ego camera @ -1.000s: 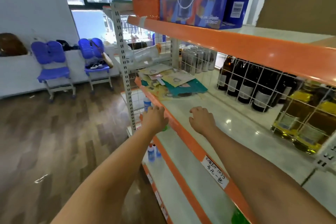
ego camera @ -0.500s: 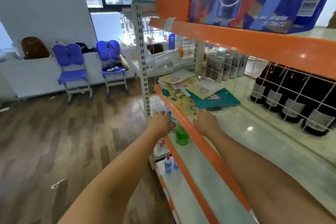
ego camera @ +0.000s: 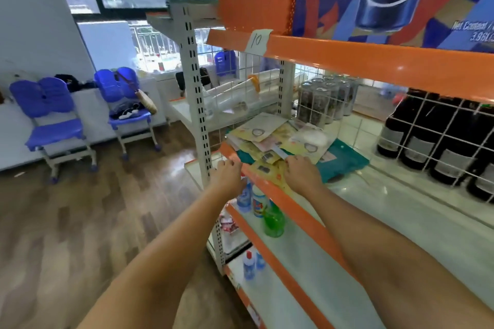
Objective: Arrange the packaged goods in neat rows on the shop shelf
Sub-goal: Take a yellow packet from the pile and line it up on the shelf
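The left hand (ego camera: 227, 175) rests loosely at the orange edge of the white shop shelf (ego camera: 417, 224), holding nothing. The right hand (ego camera: 300, 175) lies with its fingers on the messy pile of flat yellow and teal packets (ego camera: 270, 141) at the shelf's far end; a grip cannot be told. Both hands have moved forward to the pile since a moment ago. Two blue plastic chairs (ego camera: 53, 112) stand by the wall

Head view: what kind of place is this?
Likely a small shop or a mock one: orange-edged shelving carries a handwritten price tag, dark bottles behind wire dividers and a loose pile of packets. Blue chairs nearby suggest a staged room.
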Available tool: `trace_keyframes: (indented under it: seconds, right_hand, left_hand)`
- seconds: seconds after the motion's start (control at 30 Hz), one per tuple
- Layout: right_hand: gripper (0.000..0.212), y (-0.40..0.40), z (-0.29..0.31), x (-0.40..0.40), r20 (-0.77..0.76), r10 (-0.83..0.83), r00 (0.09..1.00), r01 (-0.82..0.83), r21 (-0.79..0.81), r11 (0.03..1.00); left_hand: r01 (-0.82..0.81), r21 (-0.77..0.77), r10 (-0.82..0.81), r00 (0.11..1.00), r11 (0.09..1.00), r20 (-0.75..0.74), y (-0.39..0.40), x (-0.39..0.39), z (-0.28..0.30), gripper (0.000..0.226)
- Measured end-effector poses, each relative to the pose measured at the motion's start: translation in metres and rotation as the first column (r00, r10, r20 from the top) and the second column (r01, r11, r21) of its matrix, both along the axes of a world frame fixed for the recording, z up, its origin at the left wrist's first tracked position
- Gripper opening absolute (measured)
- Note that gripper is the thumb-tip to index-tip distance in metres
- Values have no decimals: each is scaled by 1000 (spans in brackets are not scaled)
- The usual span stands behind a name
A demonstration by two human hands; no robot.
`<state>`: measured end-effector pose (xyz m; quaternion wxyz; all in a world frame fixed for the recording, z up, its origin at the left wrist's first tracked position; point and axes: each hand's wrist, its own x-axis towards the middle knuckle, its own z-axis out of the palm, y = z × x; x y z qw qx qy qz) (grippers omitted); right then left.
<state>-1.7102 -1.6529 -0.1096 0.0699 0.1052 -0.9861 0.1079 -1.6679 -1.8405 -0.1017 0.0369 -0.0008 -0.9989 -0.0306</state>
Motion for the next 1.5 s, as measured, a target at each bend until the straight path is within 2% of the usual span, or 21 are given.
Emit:
trace_keyframes:
  seconds: [0.17,0.43,0.57,0.7,0.9,1.13,1.3,1.5]
  right_hand:
    - [32,-2,12,-44,-28,-44,999,45,39,998]
    - [37,9,21,-119,-44,-112,993,114,32,993]
    - [42,33,26,-144,22,-211,977,209,83,974]
    - [43,57,26,-162,90,-318,944,315,47,948]
    - [41,79,7,-167,183,-442,878,439,61,897]
    - [39,94,2,-168,253,-572,780,589,11,808]
    - [30,96,0,-172,366,-595,715,670,-116,733]
    - [37,78,-1,-181,474,-603,642,755,-252,605]
  left_hand:
    - [11,109,-7,999,994,-34,-6,-51,9,46]
    - [120,47,-114,988,992,-100,-2,-136,22,45]
    - [170,58,-163,981,984,-105,22,-175,36,43]
    - [263,58,-259,963,963,-76,50,-204,31,43]
    - [357,-105,-361,932,928,-21,83,-233,14,46]
    - [481,-98,-484,875,871,-6,98,-276,8,45]
    - [552,-132,-554,832,823,23,103,-293,-2,44]
    - [602,-153,-605,796,784,27,100,-296,-10,48]
